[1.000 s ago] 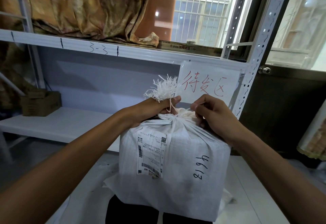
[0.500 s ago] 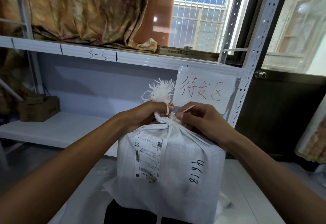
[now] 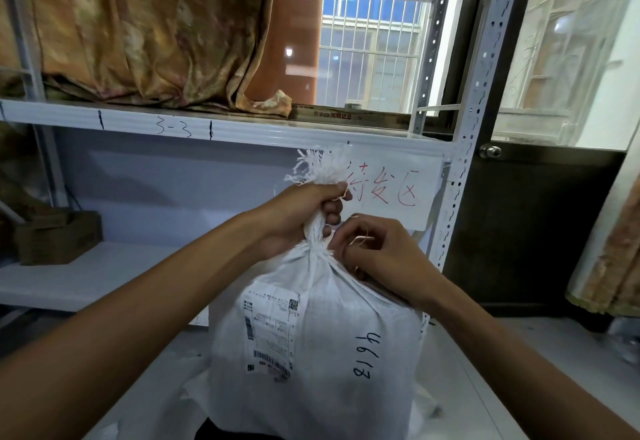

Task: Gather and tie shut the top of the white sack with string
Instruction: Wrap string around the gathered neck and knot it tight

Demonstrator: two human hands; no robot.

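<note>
A white woven sack (image 3: 322, 363) stands upright in front of me, with a shipping label and the handwritten number 4618 on its side. Its top is bunched into a tight neck, and frayed white threads fan out above. My left hand (image 3: 304, 211) grips that gathered neck just under the frayed end. My right hand (image 3: 377, 256) is right of the neck and pinches a thin pale string (image 3: 360, 240), which runs in toward the neck. Where the string goes round the neck is partly hidden by my fingers.
A white metal shelf rack (image 3: 221, 134) marked 3-3 stands behind the sack, with a paper sign (image 3: 394, 190) in red writing taped on it. A brown cardboard box (image 3: 59, 238) sits on the lower shelf at left. A dark door (image 3: 533, 224) is at right.
My left hand has moved up the neck and now grips it in a full fist, lifting the sack top. My right hand has dropped lower beside the neck, still pinching the string.
</note>
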